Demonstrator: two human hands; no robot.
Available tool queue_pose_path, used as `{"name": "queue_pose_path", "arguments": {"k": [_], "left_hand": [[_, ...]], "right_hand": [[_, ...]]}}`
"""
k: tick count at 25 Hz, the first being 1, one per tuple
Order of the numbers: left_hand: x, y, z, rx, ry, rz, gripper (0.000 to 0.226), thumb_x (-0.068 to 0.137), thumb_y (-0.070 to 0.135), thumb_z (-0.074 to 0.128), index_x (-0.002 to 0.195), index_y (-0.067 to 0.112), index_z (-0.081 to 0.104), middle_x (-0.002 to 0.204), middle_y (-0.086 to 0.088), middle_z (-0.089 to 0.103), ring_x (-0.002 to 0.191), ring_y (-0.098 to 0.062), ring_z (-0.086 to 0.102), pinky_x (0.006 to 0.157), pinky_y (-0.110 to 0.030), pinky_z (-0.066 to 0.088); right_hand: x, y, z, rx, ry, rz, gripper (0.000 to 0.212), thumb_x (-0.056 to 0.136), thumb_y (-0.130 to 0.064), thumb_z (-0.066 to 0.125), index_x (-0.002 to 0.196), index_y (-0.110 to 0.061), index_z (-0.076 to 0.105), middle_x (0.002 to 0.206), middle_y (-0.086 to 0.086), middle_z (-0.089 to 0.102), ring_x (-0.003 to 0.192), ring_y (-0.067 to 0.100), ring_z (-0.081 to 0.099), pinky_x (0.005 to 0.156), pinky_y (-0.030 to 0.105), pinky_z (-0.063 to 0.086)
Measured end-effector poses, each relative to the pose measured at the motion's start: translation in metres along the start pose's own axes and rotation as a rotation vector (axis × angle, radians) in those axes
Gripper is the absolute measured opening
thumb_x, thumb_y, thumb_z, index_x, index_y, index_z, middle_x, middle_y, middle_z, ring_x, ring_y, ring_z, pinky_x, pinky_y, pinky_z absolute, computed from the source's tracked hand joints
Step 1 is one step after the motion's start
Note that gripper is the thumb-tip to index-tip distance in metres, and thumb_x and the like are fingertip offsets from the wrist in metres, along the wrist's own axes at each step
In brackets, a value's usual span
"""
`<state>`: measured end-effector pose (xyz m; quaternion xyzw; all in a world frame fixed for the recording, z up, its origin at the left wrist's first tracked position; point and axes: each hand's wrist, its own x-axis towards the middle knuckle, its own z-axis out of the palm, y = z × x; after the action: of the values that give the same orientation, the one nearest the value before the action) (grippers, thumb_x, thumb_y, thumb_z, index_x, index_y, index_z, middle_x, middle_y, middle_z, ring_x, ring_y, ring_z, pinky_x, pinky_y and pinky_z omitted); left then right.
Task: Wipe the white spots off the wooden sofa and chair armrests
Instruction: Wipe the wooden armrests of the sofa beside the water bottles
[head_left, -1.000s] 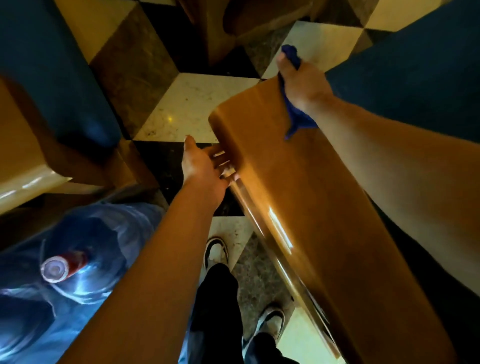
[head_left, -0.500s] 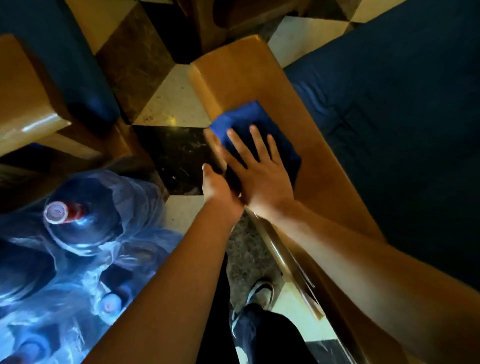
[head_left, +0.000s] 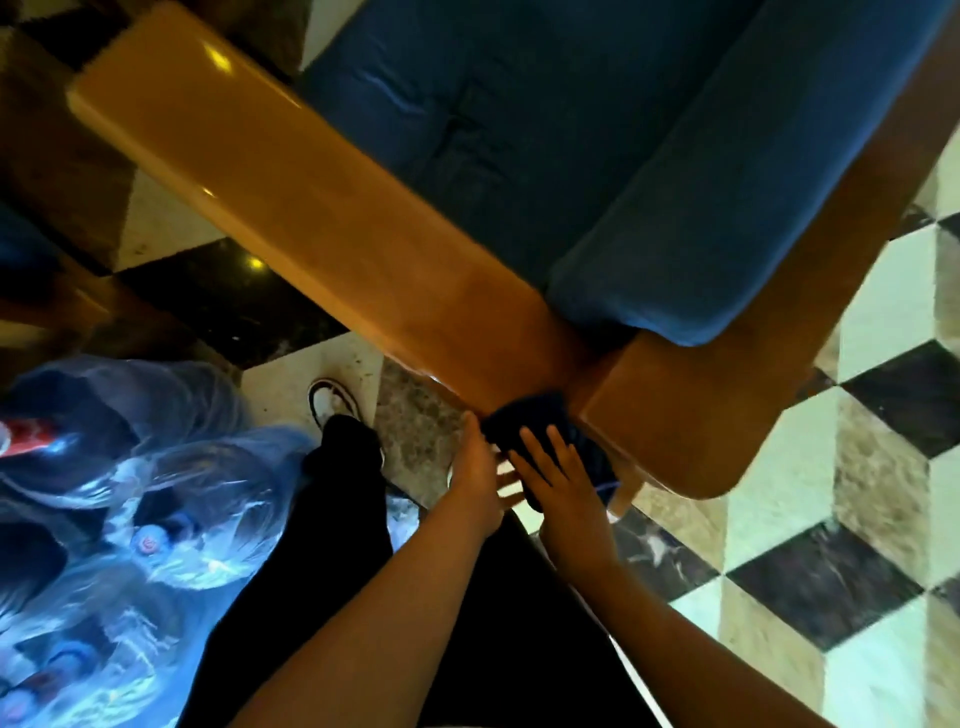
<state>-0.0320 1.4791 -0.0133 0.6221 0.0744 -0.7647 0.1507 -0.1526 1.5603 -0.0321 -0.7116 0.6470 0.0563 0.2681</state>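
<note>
A long glossy wooden armrest (head_left: 291, 208) of a blue-cushioned chair runs from upper left down to the centre. A dark blue cloth (head_left: 535, 421) lies on its near end, beside the wooden back frame (head_left: 691, 415). My right hand (head_left: 558, 478) presses flat on the cloth with fingers spread. My left hand (head_left: 475, 467) rests against the armrest's near left edge, right beside the cloth, fingers fairly straight. No white spots show clearly on the wood.
Blue seat and back cushions (head_left: 701, 208) fill the upper right. Several large plastic-wrapped water bottles (head_left: 156, 493) stand on the floor at left. My legs and a white shoe (head_left: 332, 400) are below the armrest. Checkered tile floor (head_left: 831, 519) spreads right.
My right hand has slid the cloth from the armrest's far end down its length to the near end. The left hand followed along the edge. The view swung toward the chair back.
</note>
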Motion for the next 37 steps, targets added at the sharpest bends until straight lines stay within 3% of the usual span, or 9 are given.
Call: {"name": "queue_pose_path", "arguments": {"k": [2,6,10,14,19,24,27,31,37], "left_hand": [[-0.013,-0.007,0.005,0.103,0.005,-0.027,0.067,0.096,0.068,0.043,0.131,0.015,0.062,0.133,-0.013,0.066,0.112,-0.032,0.064,0.103,-0.051,0.05],[-0.034,0.039,-0.016,0.022,-0.009,0.093,0.049,0.096,0.049,0.061,0.129,0.013,0.067,0.134,-0.016,0.067,0.118,-0.029,0.065,0.1,-0.042,0.053],[-0.067,0.13,-0.068,-0.069,0.222,0.345,0.056,0.082,0.049,0.076,0.118,0.006,0.072,0.112,-0.02,0.076,0.1,-0.035,0.073,0.09,-0.046,0.06],[-0.097,0.212,-0.132,-0.178,0.327,0.501,0.054,0.08,0.054,0.076,0.109,0.008,0.073,0.107,-0.017,0.076,0.097,-0.032,0.074,0.089,-0.046,0.061],[-0.126,0.296,-0.237,-0.562,0.23,0.617,0.031,0.096,0.016,0.067,0.12,-0.003,0.066,0.111,-0.027,0.072,0.093,-0.036,0.072,0.081,-0.046,0.06],[-0.155,0.344,-0.318,-0.763,0.187,0.652,0.029,0.085,0.003,0.074,0.113,-0.002,0.07,0.099,-0.024,0.075,0.085,-0.036,0.074,0.065,-0.039,0.059],[-0.164,0.363,-0.357,-0.89,0.145,0.708,0.028,0.082,0.003,0.075,0.109,0.005,0.073,0.1,-0.022,0.078,0.087,-0.035,0.076,0.063,-0.037,0.06],[-0.159,0.374,-0.386,-1.033,0.289,0.748,0.028,0.085,-0.004,0.071,0.111,0.004,0.067,0.091,-0.016,0.08,0.083,-0.03,0.078,0.063,-0.038,0.062],[-0.134,0.399,-0.421,-1.099,0.682,0.604,0.016,0.09,-0.005,0.068,0.097,0.01,0.067,0.086,-0.01,0.074,0.067,-0.016,0.074,0.057,-0.029,0.06]], "right_hand": [[0.001,-0.009,-0.019,0.222,-0.112,0.092,0.073,0.089,0.007,0.048,0.157,-0.017,0.037,0.171,0.007,0.02,0.155,0.025,-0.004,0.129,0.044,0.016],[0.04,-0.07,-0.065,0.568,-0.014,0.13,0.065,0.094,0.005,0.047,0.156,-0.008,0.035,0.167,0.009,0.026,0.155,0.019,0.016,0.122,0.015,0.006],[0.105,-0.165,-0.112,0.777,-0.08,0.023,0.069,0.092,0.007,0.056,0.155,-0.016,0.04,0.155,0.008,0.049,0.143,0.021,0.047,0.116,0.031,0.04],[0.172,-0.257,-0.142,0.83,-0.104,-0.179,0.068,0.087,0.004,0.058,0.146,-0.028,0.048,0.122,-0.009,0.066,0.114,-0.01,0.061,0.093,0.008,0.046],[0.265,-0.358,-0.171,0.852,-0.299,-0.19,0.072,0.087,0.021,0.052,0.15,-0.013,0.042,0.153,0.013,0.049,0.139,0.021,0.05,0.104,0.022,0.05],[0.342,-0.449,-0.168,0.634,-0.4,-0.085,0.045,0.099,-0.032,0.067,0.14,-0.017,0.058,0.137,-0.003,0.059,0.132,0.021,0.057,0.089,0.016,0.05],[0.373,-0.5,-0.159,0.614,-0.58,-0.025,0.03,0.098,-0.042,0.065,0.113,-0.016,0.072,0.1,0.0,0.077,0.092,0.016,0.075,0.075,0.033,0.059],[0.404,-0.549,-0.146,0.47,-0.577,-0.251,0.018,0.098,-0.023,0.068,0.082,-0.031,0.073,0.091,0.005,0.078,0.082,0.011,0.074,0.07,0.019,0.057],[0.495,-0.612,-0.127,0.339,-0.757,-0.419,0.01,0.099,-0.024,0.067,0.106,-0.026,0.074,0.112,0.009,0.076,0.108,0.029,0.07,0.097,0.055,0.055]]}}
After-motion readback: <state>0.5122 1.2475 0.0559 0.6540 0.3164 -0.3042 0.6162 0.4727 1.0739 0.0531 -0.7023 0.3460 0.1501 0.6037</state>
